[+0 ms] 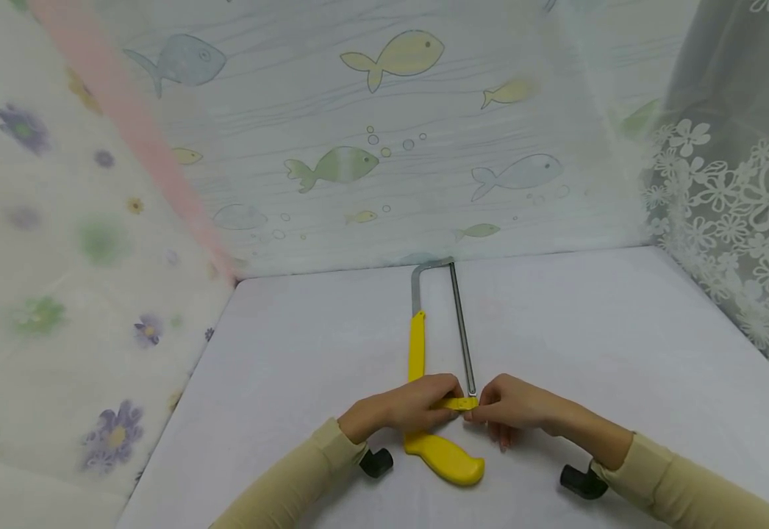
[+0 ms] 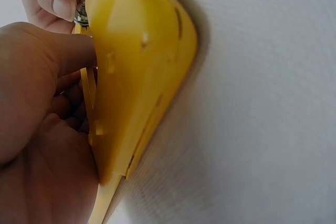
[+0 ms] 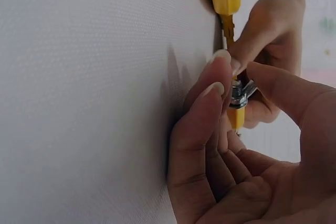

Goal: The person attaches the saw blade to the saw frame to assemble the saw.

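Note:
A hacksaw (image 1: 417, 345) with a yellow handle (image 1: 451, 459) and a grey metal bow lies on the white tabletop, its far end pointing away from me. Its narrow blade (image 1: 462, 327) runs along the right side. My left hand (image 1: 417, 404) grips the yellow frame in front of the handle, thumb and fingers curled around the crosspiece. On the right, my right hand (image 1: 523, 404) has its thumb and fingers at the near end of the blade. There they pinch a small metal wing nut (image 3: 239, 95), partly hidden by the fingertips in the right wrist view.
The white-covered table (image 1: 318, 330) meets a fish-print curtain (image 1: 411, 110) at its back edge. A floral curtain (image 1: 47, 242) hangs on the left, a lace curtain (image 1: 742, 198) on the right. Black devices (image 1: 376, 463) sit at both wrists.

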Available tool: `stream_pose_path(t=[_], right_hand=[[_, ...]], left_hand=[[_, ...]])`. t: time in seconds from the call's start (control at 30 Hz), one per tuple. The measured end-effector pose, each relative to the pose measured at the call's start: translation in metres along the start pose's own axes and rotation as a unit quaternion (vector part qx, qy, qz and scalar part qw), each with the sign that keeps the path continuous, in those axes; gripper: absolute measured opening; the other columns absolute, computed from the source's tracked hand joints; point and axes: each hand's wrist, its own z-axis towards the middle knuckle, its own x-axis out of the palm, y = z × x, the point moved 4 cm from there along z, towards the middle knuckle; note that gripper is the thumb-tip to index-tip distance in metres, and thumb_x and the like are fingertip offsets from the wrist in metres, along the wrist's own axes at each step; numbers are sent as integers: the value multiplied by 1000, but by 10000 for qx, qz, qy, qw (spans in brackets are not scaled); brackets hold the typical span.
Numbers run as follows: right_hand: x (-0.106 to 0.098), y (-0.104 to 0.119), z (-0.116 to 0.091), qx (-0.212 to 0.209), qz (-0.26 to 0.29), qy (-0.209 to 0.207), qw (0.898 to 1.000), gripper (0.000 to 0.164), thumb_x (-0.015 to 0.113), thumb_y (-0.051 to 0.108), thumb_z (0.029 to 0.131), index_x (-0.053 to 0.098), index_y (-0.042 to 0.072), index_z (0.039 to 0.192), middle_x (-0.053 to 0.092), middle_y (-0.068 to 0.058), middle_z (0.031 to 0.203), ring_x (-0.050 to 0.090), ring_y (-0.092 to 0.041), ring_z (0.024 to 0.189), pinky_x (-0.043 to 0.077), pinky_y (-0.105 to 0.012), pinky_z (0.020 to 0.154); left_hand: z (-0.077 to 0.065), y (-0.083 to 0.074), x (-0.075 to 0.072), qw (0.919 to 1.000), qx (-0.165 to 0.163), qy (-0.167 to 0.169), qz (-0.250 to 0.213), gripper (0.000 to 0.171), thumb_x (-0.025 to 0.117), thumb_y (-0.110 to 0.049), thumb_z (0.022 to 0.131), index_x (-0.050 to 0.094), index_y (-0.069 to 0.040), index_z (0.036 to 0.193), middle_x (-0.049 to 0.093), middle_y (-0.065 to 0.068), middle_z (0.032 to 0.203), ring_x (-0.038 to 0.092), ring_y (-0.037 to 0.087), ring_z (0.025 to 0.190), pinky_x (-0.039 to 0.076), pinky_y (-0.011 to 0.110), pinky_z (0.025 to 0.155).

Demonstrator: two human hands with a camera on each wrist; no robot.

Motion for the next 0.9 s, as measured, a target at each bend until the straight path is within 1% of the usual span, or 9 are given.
stream_pose_path(t=[0.1,0.23,0.4,0.63,0.9], right_hand=[[-2,0,0,-17,64,21,10000,30,72,30,95,67,2,86,61,-4,62,57,-13,49,47,-25,51],[-4,-1,1,-127,242,153,9995,25,72,27,95,69,2,92,62,-4,65,56,-13,53,45,-25,52],[-7,-5,2,-278,686,338,9967,21,71,19,96,72,-2,101,67,-7,74,59,-14,60,49,-25,57],[-11,-13,1,-415,1304,660,9884,23,69,12,96,71,-7,108,70,-12,88,64,-15,70,55,-25,65],[-14,-17,2,-607,1596,953,9807,24,67,7,97,69,-12,112,72,-15,93,67,-16,77,58,-27,73]], left_hand=[[0,0,0,10000,-41,8,-20,13,59,-15,105,57,-11,117,58,-6,107,51,4,92,45,15,87],[0,-1,-1,10000,-62,17,-67,13,59,-14,105,57,-10,117,59,-6,107,51,4,92,45,15,86],[0,-1,-2,9999,-53,16,-114,13,59,-14,105,57,-10,117,59,-6,107,52,4,91,45,15,86],[0,-1,-2,10000,-35,-12,-90,13,59,-14,105,58,-10,117,59,-6,107,52,4,93,45,15,88],[1,-1,-1,10000,-19,-38,-61,13,60,-14,104,58,-11,117,59,-7,105,51,4,92,45,15,87]])
